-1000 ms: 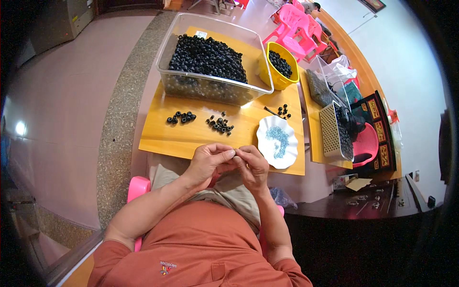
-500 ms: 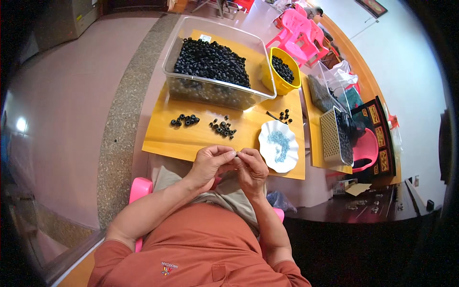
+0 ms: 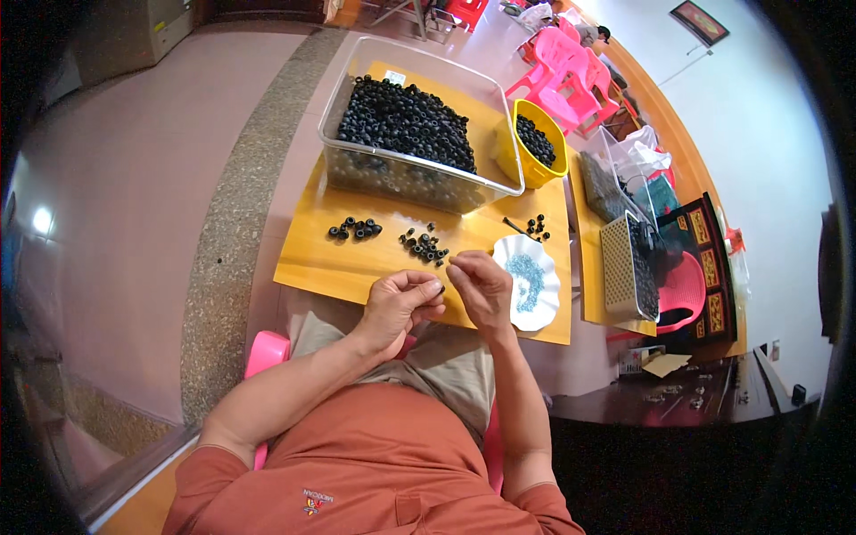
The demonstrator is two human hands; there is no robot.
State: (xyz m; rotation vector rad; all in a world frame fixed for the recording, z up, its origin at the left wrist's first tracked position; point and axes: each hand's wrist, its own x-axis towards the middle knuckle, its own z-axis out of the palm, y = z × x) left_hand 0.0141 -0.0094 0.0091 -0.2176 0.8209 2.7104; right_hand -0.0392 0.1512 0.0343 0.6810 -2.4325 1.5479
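My left hand (image 3: 399,308) pinches a small black ring-shaped part (image 3: 441,290) between thumb and fingertips, just over the table's near edge. My right hand (image 3: 482,287) is beside it, apart from that part, its fingers bent together in a pinch; whatever is between them is too small to make out. Right by its fingertips lies a loose pile of small black ring-shaped parts (image 3: 419,246). To its right stands a white wavy-edged dish (image 3: 546,318) holding tiny pale blue pieces.
A second group of black parts (image 3: 354,229) lies farther left. Behind are a clear plastic bin (image 3: 401,178) and a yellow tub (image 3: 555,174), both holding black parts. A thin dark tool (image 3: 514,225) lies above the dish. A perforated basket (image 3: 621,272) stands on another table at right.
My right hand has come away from the left, moving up and right toward the black pile. The left hand stays almost in place with its black part. The view has shifted slightly.
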